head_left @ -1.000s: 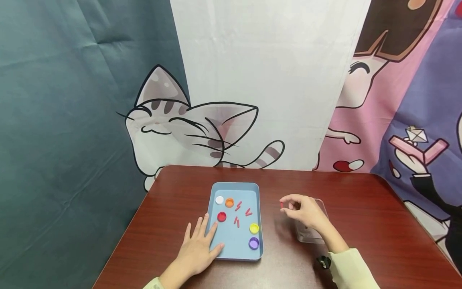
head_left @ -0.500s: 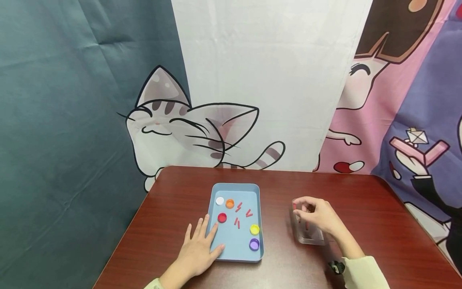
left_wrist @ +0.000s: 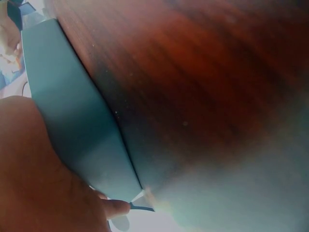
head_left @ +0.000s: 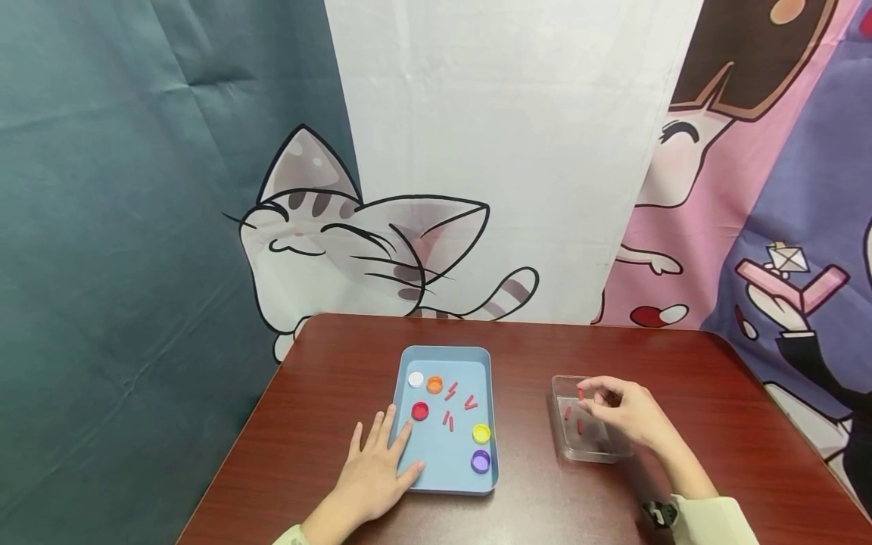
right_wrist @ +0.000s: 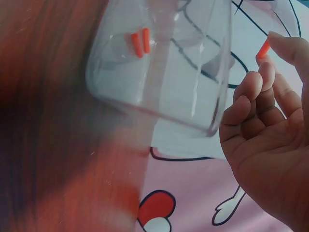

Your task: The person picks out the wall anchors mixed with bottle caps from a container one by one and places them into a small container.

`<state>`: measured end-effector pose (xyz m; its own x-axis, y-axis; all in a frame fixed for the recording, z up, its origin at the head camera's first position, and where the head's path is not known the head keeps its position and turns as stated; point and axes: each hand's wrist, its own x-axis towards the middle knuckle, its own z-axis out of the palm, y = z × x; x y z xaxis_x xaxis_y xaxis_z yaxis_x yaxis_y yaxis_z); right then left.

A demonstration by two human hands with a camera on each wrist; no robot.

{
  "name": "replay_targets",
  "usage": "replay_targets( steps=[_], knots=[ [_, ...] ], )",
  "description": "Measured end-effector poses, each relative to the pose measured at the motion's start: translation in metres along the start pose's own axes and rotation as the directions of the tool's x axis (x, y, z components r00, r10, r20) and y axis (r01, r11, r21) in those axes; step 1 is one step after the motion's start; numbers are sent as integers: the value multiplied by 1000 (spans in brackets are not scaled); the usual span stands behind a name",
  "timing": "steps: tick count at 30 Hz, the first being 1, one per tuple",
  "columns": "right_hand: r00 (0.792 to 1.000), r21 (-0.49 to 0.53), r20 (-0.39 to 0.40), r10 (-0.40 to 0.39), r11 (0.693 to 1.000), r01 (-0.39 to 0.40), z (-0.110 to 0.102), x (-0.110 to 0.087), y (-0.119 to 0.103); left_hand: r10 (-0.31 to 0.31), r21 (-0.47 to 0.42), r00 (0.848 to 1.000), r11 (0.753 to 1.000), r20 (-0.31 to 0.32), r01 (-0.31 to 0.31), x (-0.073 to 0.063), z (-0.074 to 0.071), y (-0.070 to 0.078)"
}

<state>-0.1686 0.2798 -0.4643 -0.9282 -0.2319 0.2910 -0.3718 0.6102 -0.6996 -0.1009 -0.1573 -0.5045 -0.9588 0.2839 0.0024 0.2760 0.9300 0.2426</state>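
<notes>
Between thumb and forefinger my right hand [head_left: 630,409] pinches a short red stick [right_wrist: 263,49]. In the head view that hand is over the right part of a clear plastic box [head_left: 589,456], and two more red sticks [right_wrist: 141,43] lie inside the box. My left hand [head_left: 371,465] lies with fingers spread across the left edge of a blue tray [head_left: 443,481]. On the tray are several red sticks [head_left: 450,424] and round caps: white [head_left: 415,379], orange [head_left: 434,385], red [head_left: 419,411], yellow [head_left: 481,433] and purple [head_left: 480,461].
Tray and box stand apart on a dark red-brown wooden table [head_left: 524,454]. Behind the table hangs a printed cloth [head_left: 511,151] with a cartoon cat. A dark band [head_left: 659,515] is around my right wrist.
My right hand has moved right with the red stick, from left of the clear box to over it, so the sticks inside now show. The left hand has stayed on the tray edge.
</notes>
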Motion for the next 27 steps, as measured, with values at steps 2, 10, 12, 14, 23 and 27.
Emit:
replay_targets(
  steps=[2,10,12,14,23,27],
  knots=[
    [1000,-3,2,5,1000,-5,-1,-3,3,2,2,1000,1000,-3,-2,0,0,0],
    [1000,12,-3,23,1000,-22,-6,-11,10,8,2,1000,1000,-19,-8,0,1,0],
    [1000,6,-11,18,1000,-18,-7,-12,12,10,-4,1000,1000,-24,-10,0,2,0],
    [1000,-7,-20,12,1000,-12,-8,-13,13,13,-8,999,1000,-32,-14,0,3,-1],
    [1000,-18,-18,24,1000,-24,-12,-13,19,13,25,999,1000,-44,-12,1,8,-4],
    [999,-21,-13,39,999,-39,-13,-12,22,19,18,998,1000,-53,-18,1,8,-4]
  ],
)
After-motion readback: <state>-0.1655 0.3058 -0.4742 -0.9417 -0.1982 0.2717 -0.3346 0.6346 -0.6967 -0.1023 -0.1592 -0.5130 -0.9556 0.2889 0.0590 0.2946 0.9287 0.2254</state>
